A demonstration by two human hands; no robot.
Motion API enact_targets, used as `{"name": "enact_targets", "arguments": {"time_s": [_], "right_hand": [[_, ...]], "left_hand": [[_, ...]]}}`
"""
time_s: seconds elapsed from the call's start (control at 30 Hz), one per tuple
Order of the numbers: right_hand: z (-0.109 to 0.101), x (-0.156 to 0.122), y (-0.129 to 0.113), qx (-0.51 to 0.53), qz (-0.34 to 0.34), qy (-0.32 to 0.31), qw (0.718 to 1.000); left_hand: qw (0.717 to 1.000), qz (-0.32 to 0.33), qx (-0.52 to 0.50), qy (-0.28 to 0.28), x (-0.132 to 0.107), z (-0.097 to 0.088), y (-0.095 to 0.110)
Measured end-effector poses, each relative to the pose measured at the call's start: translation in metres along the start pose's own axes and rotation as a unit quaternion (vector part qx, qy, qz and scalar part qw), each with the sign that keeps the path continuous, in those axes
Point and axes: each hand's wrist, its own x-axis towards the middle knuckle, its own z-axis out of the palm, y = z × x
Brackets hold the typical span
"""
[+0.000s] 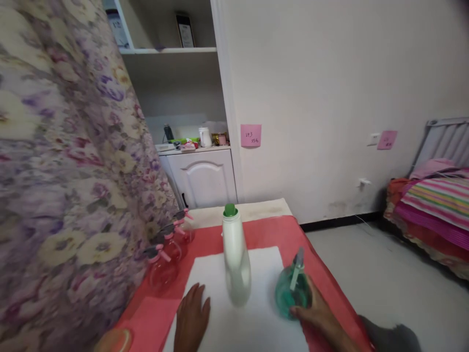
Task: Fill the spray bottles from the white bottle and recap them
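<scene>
On a white sheet [262,320] stands a tall pale-green plastic bottle [236,264], upright, with a green spout in its uncapped neck. My right hand [313,308] grips a translucent green spray bottle [291,293] at the sheet's right edge, fingers round its body. Its trigger head is slightly blurred. To the left of the tall bottle, my left hand [193,315] rests on the sheet, fingers stretched out, holding nothing. Several clear spray bottles with pink triggers [163,269] are lined up along the table's left side.
Red cloth [267,232] covers the table. A round orange-and-cream object [116,340] is partly cut off at lower left. A floral curtain [73,171] hangs close on the left. Behind is a white cabinet [207,178]; a bed [436,205] stands at the right.
</scene>
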Motion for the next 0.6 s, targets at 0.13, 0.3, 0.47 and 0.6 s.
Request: {"name": "enact_targets", "arguments": {"time_s": [0.13,0.3,0.47,0.6], "right_hand": [[0.029,-0.039,0.016,-0.045,0.018,0.01,0.999],[0.048,-0.06,0.003,0.095,0.037,-0.154,0.983],[0.061,-0.08,-0.033,0.177,0.07,-0.262,0.946],[0.055,-0.091,-0.039,0.21,0.104,-0.3,0.925]], "left_hand": [[0.998,-0.027,-0.059,0.004,-0.009,-0.021,0.037],[0.97,-0.027,-0.214,-0.115,-0.053,-0.035,0.126],[0.86,-0.091,-0.414,-0.284,-0.093,-0.039,0.205],[0.822,-0.098,-0.462,-0.318,-0.099,-0.043,0.223]]}}
